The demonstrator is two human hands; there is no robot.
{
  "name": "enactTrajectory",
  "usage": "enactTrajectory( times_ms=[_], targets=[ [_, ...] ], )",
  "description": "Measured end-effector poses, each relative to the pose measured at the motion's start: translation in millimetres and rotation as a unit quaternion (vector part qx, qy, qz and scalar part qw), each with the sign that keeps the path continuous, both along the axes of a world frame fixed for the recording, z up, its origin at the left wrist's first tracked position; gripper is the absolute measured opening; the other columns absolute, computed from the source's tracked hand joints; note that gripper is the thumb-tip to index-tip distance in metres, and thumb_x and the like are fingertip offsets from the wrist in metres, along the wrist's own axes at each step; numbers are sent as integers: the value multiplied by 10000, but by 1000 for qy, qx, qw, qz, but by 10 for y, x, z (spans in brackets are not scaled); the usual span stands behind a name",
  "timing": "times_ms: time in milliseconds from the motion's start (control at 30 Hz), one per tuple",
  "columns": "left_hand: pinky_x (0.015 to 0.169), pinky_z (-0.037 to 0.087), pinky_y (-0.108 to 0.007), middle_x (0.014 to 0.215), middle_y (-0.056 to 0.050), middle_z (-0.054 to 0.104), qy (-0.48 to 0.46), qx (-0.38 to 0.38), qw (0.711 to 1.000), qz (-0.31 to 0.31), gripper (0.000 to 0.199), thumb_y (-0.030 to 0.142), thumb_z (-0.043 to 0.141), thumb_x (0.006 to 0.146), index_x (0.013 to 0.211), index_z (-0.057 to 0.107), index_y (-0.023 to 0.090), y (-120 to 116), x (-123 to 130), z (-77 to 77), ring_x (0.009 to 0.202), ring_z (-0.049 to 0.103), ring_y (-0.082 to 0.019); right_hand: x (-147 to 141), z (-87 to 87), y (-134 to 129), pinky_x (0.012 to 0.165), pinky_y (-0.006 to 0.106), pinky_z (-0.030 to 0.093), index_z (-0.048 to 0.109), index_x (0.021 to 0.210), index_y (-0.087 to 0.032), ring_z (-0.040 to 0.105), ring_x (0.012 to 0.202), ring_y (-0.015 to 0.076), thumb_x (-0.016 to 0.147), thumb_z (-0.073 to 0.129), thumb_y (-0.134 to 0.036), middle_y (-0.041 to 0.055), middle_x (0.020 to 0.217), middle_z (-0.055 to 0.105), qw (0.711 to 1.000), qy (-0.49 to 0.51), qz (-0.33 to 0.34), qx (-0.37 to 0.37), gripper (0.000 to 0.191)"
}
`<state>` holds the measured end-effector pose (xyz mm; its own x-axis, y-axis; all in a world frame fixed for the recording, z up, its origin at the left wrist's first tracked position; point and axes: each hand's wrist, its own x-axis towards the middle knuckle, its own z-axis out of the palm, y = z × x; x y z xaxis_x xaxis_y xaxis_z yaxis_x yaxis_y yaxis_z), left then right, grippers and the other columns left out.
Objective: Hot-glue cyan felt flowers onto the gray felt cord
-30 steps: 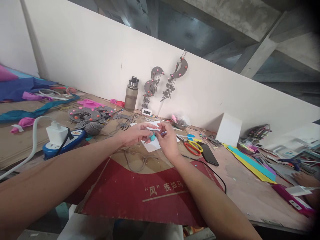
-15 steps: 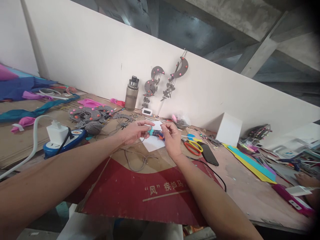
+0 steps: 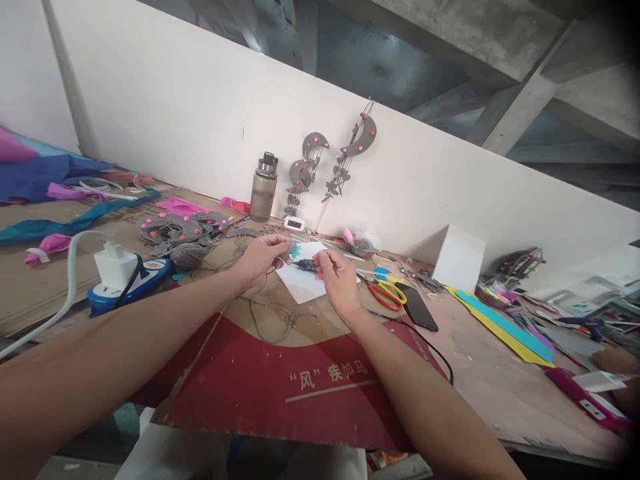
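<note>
My left hand (image 3: 266,260) pinches a small teal cut-out piece (image 3: 295,251) at its edge, over a white sheet (image 3: 300,283). My right hand (image 3: 336,275) is wrapped round a small dark glue gun (image 3: 307,265) with an orange trigger. The glue gun's nozzle points left, just below the teal piece; whether they touch is too small to tell. A pale stick extends behind my right hand. Orange-and-yellow scissors (image 3: 387,293) and a black phone (image 3: 417,308) lie to its right. Grey yarn (image 3: 273,327) trails loosely below my left hand.
A drink bottle (image 3: 263,190) stands against the white wall board, where grey moon ornaments (image 3: 360,137) hang. On the left are a blue power strip (image 3: 133,283) and a yarn ball (image 3: 187,255). A black cable (image 3: 445,357) crosses at right. Another person's hand (image 3: 617,360) shows at far right.
My left hand has shifted slightly left with the teal piece, which now shows more of its shape. My right hand has moved a little left, and more of the glue gun is visible.
</note>
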<state>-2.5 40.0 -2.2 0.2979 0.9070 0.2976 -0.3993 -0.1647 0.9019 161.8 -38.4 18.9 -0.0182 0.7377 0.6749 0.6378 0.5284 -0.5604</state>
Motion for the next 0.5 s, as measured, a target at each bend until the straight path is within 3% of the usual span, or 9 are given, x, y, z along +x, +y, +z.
enactTrajectory(
  times_ms=[133,233,367,500],
  targets=[
    [432,332,-187,541,-2,587,11,34,999,-11,210,321,690,697,760,615,136,-12,12,-4,448,482,-67,178,-12,155,754,273,416,587,916,-164,539,798,151,853,449,-321,50,898,611,989,-85,-118,-29,218],
    [434,341,-188,544,-2,595,26,42,999,-2,224,330,684,704,771,614,128,-17,10,2,453,482,-67,300,-35,216,840,317,403,594,948,-121,539,928,205,807,516,-366,116,987,598,948,-211,-197,-134,293],
    [446,358,-188,566,-2,605,35,32,999,3,244,322,698,692,808,630,119,-1,9,-2,473,497,-67,326,-97,215,867,361,403,564,1051,-73,533,1012,268,807,512,-428,191,1091,558,889,-305,-234,-247,434],
    [462,385,-189,643,-6,622,34,21,999,5,281,310,726,660,845,638,118,31,20,-22,513,531,-69,286,-140,211,890,365,400,517,1124,-59,512,1086,292,803,511,-282,215,1182,520,869,-324,-259,-268,391]
  ],
)
